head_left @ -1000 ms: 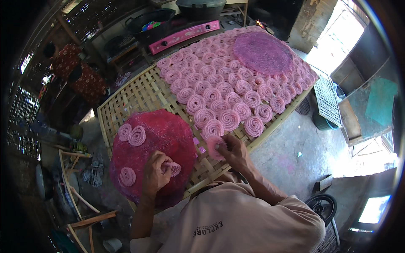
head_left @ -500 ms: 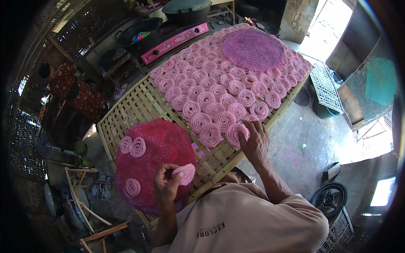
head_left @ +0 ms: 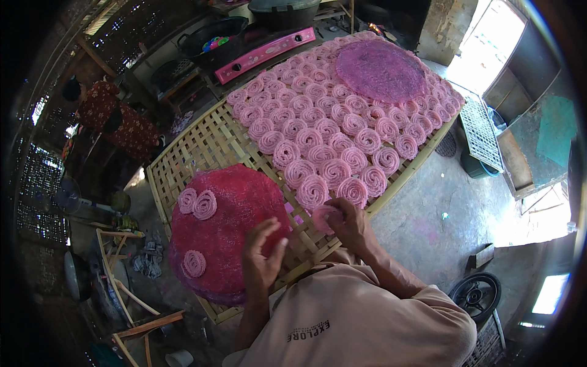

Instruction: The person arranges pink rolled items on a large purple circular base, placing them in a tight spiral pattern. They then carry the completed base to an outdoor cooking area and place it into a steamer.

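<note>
My right hand (head_left: 351, 227) pinches a pink coiled disc (head_left: 322, 219), like a swirl of thin noodle strands, at the near edge of the rows. Rows of similar pink coiled discs (head_left: 335, 173) cover much of the woven bamboo rack (head_left: 202, 144). My left hand (head_left: 263, 257) is open and holds nothing, with fingers apart over the right side of a red round mat (head_left: 235, 214). On that mat lie two pink discs (head_left: 205, 205) side by side, and a single disc (head_left: 194, 263) sits nearer its left edge.
A purple round mat (head_left: 380, 70) lies over the far discs. Beyond the rack stand a pink-fronted stove (head_left: 266, 55) and dark pans (head_left: 284, 12). Someone in a red patterned garment (head_left: 119, 122) is at the far left. A wooden frame (head_left: 116, 269) stands left, a black wheel (head_left: 475, 295) right.
The disc that was in my left hand is gone from it, and its fingers have spread. My right hand has moved left and nearer, off the rows' edge, and now holds a disc.
</note>
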### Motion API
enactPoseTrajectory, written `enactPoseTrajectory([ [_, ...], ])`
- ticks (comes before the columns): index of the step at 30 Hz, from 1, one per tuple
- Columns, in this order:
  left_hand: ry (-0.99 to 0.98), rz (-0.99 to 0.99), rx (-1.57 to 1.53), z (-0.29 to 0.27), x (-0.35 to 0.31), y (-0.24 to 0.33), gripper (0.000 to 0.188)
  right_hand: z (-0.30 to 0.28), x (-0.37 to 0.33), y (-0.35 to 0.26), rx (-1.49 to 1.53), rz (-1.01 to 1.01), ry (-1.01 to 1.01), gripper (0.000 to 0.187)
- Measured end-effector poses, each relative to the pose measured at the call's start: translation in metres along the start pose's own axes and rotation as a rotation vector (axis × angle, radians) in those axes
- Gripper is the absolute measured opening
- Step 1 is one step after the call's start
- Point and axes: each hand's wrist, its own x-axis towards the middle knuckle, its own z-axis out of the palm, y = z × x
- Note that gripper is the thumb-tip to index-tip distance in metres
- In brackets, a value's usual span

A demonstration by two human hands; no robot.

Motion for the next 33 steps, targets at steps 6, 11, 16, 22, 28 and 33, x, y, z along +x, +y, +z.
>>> enactPoseTrajectory([
  [6, 0.260, -0.152, 0.060, -0.034, -0.002, -0.029, 0.029, -0.006, 0.005, 0.001, -0.376, -0.276, 0.125, 0.029],
  [11, 0.395, -0.181, 0.094, -0.061, -0.006, -0.036, 0.031, -0.009, 0.019, -0.033, -0.431, -0.526, 0.227, 0.027],
  [16, 0.577, -0.065, 0.347, -0.116, 0.023, -0.020, 0.036, 0.015, 0.072, -0.106, -0.263, -0.977, -0.117, 0.029],
  [22, 0.422, 0.079, 0.724, -0.164, 0.052, -0.095, 0.044, 0.177, 0.129, -0.112, -0.373, -1.241, -0.672, 0.039],
  [28, 0.132, 0.138, 0.831, -0.157, 0.077, -0.174, 0.040, 0.236, 0.145, -0.092, -0.783, -1.210, -0.668, 0.036],
  [33, 0.176, 0.094, 0.876, -0.156, 0.074, -0.165, 0.027, 0.240, 0.167, -0.087, -0.564, -1.235, -0.674, 0.027],
])
